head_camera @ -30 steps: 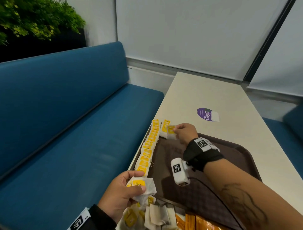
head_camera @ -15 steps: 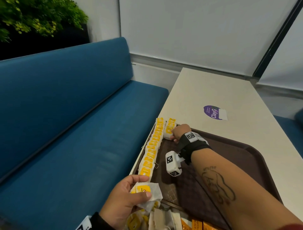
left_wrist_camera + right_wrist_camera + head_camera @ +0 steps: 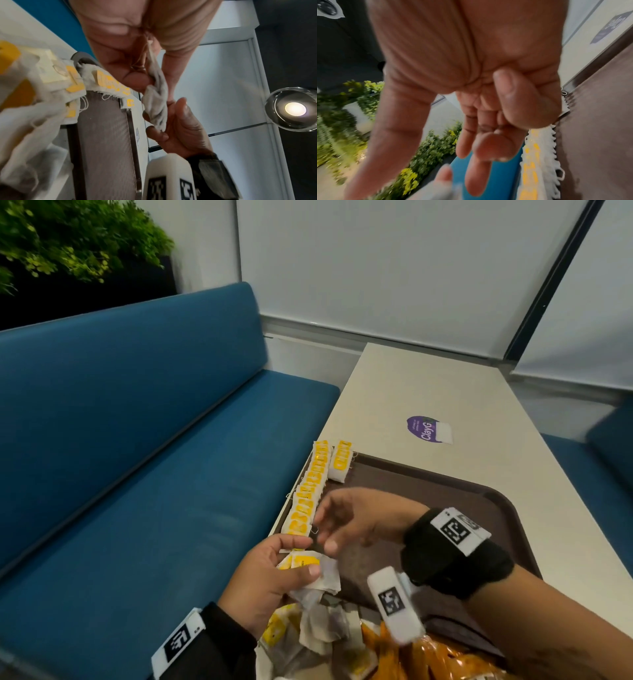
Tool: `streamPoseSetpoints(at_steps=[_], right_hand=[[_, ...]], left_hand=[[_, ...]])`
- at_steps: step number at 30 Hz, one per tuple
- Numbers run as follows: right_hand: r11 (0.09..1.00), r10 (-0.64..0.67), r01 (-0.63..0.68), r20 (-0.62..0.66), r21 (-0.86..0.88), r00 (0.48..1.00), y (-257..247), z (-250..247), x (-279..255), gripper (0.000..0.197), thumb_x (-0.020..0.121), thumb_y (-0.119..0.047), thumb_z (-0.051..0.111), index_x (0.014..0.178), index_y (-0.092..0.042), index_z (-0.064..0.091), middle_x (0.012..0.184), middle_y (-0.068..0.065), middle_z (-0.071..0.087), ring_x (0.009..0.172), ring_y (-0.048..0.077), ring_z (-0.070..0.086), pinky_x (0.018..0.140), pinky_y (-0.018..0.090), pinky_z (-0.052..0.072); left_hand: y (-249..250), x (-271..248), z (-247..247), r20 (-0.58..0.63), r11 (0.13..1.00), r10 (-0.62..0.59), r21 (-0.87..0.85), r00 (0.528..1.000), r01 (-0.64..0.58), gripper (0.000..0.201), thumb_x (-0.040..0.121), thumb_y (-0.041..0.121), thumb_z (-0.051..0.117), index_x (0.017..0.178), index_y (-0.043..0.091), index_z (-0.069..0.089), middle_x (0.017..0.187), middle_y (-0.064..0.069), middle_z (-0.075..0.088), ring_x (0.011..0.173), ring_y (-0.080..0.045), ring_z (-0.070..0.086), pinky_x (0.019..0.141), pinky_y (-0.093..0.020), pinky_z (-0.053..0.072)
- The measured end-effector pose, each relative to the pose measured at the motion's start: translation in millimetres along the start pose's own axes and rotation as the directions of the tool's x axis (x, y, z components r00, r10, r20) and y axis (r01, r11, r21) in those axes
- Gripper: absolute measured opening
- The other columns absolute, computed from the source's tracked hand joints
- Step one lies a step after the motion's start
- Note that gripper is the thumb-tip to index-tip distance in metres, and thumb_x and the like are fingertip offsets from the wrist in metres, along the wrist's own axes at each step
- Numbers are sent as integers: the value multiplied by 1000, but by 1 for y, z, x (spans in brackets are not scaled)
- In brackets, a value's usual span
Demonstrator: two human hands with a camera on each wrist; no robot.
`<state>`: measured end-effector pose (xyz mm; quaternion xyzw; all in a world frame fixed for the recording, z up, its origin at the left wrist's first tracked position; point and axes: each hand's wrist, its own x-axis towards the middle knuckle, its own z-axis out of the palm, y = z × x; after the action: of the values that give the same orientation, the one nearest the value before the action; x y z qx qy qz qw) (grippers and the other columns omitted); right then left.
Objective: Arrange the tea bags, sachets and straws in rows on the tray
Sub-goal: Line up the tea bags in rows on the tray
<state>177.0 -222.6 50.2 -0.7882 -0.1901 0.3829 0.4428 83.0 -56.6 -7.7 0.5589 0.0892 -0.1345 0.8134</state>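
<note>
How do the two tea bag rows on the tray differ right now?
The long row runs most of the way down the tray's left edge; the short row beside it covers only the far end. The long row holds many bags, the short row few. Both show yellow tags.

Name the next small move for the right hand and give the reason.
Probably pinch one tea bag from the bunch the left hand grips. The right hand is open and holds nothing, its fingertips right by that bunch. The second row at the far end of the tray is short beside the long row, so the bag likely goes there.
</note>
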Motion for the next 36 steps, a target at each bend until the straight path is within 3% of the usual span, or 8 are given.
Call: streamPoseSetpoints(at_steps=[5,9,14,22,26,29,33,36], right_hand=[[998,-15,9,-83,-66,996,-1,33,-26,41,71,-1,78,96,-24,55,74,-6,61,55,-1,53,42,9,35],[1000,-8,13,-219,19,976,6,40,-36,33,74,1,76,95,-18,58,69,-4,57,45,-4,50,40,10,36],[994,-6,36,-272,105,962,12,41,-41,24,76,-1,75,90,-14,60,73,2,60,45,1,50,39,14,35],[991,8,35,-323,126,946,10,39,-27,11,82,-1,68,86,-9,62,73,-1,62,48,-5,55,45,6,38],[992,36,42,-588,119,808,20,10,3,10,81,-5,70,75,-10,64,72,3,62,61,6,55,58,14,44],[992,82,12,-712,126,697,30,-27,37,3,84,-8,68,82,-8,66,70,1,59,59,5,49,51,10,39],[970,231,-102,-714,219,661,46,-60,80,23,86,-8,64,69,-21,57,67,-3,52,57,10,48,51,18,44],[904,391,-133,-663,406,639,47,-68,98,14,88,-10,59,99,-16,65,90,0,60,95,21,62,74,23,49]], left_hand=[[0,-7,12,2,999,13,-49,1000,-13,30,66,-2,69,93,5,58,70,-7,68,56,-17,63,48,-26,50],[1,-15,16,54,993,-6,-114,999,12,48,57,-1,69,102,8,58,77,-8,70,63,-18,65,49,-26,53],[-4,-17,14,94,984,-47,-169,994,63,49,74,-27,51,106,10,57,80,-9,72,65,-19,67,47,-27,54],[-4,-8,6,-24,983,-12,-184,1000,8,49,74,-30,49,104,8,55,74,-12,70,62,-22,65,46,-27,55],[-6,1,-3,-77,983,-27,-181,997,13,34,76,-27,50,93,2,58,77,-12,70,69,-22,63,48,-24,55],[-9,4,-6,-106,987,-44,-162,993,27,26,78,-23,52,89,0,59,69,-10,71,67,-19,64,47,-22,54],[-10,5,-11,-105,990,-62,-133,993,48,24,79,-18,54,93,0,62,75,-10,73,65,-18,68,49,-24,55],[-9,8,-14,-105,992,-63,-115,993,51,25,79,-19,54,93,1,62,77,-12,73,65,-18,69,49,-25,54]])
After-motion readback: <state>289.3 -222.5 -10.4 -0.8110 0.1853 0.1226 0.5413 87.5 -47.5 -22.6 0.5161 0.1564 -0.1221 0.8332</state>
